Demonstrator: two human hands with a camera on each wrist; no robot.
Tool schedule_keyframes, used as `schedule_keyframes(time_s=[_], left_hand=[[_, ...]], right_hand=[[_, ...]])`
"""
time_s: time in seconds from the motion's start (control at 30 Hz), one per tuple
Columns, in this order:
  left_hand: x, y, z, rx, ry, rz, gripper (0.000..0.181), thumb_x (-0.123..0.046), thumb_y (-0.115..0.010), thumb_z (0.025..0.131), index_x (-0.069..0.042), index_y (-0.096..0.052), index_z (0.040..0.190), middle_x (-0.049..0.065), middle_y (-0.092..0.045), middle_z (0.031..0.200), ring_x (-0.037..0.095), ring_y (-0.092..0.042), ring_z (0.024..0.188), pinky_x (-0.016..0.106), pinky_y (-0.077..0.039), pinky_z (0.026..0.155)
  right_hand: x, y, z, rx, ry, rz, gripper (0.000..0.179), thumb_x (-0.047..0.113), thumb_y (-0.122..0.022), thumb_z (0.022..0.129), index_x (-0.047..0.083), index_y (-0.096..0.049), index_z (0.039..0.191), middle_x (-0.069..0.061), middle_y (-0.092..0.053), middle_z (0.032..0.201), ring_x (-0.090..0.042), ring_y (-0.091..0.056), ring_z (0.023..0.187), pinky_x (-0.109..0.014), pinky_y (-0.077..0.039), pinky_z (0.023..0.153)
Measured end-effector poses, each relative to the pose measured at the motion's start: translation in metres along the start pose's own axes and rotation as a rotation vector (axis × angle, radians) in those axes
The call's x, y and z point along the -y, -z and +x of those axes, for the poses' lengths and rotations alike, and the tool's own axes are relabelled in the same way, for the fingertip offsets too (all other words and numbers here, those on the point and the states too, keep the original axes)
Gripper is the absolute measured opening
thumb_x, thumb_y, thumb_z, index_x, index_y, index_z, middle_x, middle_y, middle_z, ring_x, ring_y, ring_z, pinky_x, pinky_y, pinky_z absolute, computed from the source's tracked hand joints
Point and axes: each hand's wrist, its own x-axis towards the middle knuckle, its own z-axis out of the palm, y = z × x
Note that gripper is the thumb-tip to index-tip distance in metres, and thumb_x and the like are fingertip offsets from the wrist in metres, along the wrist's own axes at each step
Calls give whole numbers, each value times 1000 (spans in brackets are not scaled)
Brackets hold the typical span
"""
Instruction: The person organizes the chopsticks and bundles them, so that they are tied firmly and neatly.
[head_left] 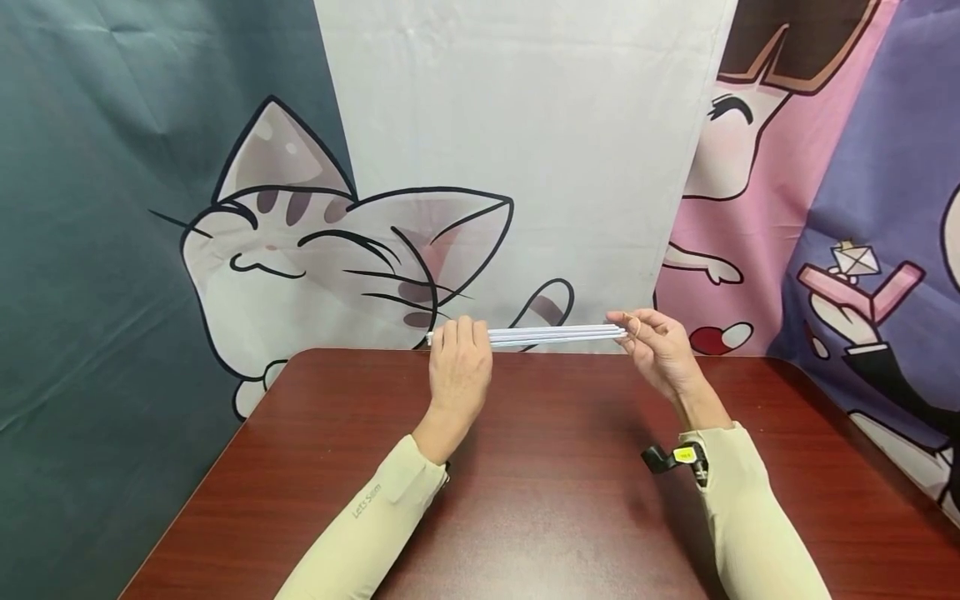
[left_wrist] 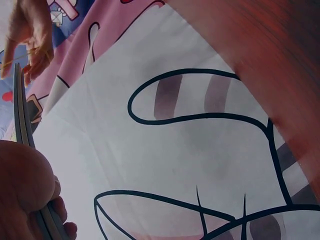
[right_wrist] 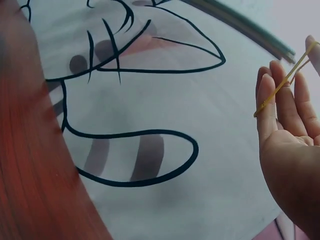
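Rods [head_left: 555,335] gripped in left hand [head_left: 459,367]; right hand [head_left: 662,350] splayed, stretching yellow band [right_wrist: 284,82].

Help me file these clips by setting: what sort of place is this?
Probably an indoor filming corner: cartoon-printed fabric hangs behind a reddish-brown table, and a small black device sits at the right sleeve's cuff.

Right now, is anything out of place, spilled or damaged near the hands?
Nothing stands out: the left hand holds straight white rods together, the right hand stretches a yellow band by their ends. I see no spill or damage.
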Motion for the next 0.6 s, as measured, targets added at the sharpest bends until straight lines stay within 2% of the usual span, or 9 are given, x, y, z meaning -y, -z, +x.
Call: schedule_keyframes(time_s=[0.1,0.27,0.37,0.5,0.6], left_hand=[[-1,0,1,-4,-4,4,22,-5,-38,98,-7,-52,81,8,-47,76,26,-48,72,35,-39,72],[-4,1,1,1,-22,19,22,-4,-38,97,-8,-52,81,8,-47,76,25,-48,74,35,-39,73],[-7,4,0,13,-43,13,22,-5,-39,97,-9,-52,81,7,-46,77,24,-47,75,34,-39,75],[-10,7,-1,25,-59,-2,21,-6,-39,98,-9,-52,82,7,-47,78,24,-47,76,34,-39,77],[-12,7,-3,27,-67,-6,21,-8,-39,99,-9,-52,82,6,-46,78,24,-47,76,34,-39,77]], right_hand=[[3,-7,0,45,23,-118,25,-14,-55,91,1,-74,94,-13,-74,102,-19,-69,97,-26,-53,87],[9,-23,0,57,41,-589,18,-9,-72,82,-3,-75,99,-11,-75,101,-14,-70,90,-23,-55,73],[12,-32,-1,62,17,-842,25,1,-82,77,-2,-76,101,-12,-75,99,-13,-70,84,-24,-55,69],[18,-41,-5,80,-3,-1046,30,9,-87,73,4,-78,101,-9,-75,95,-13,-68,78,-23,-55,67],[23,-44,-9,88,23,-1130,32,11,-89,70,6,-79,100,-7,-74,93,-12,-67,78,-21,-53,67]])
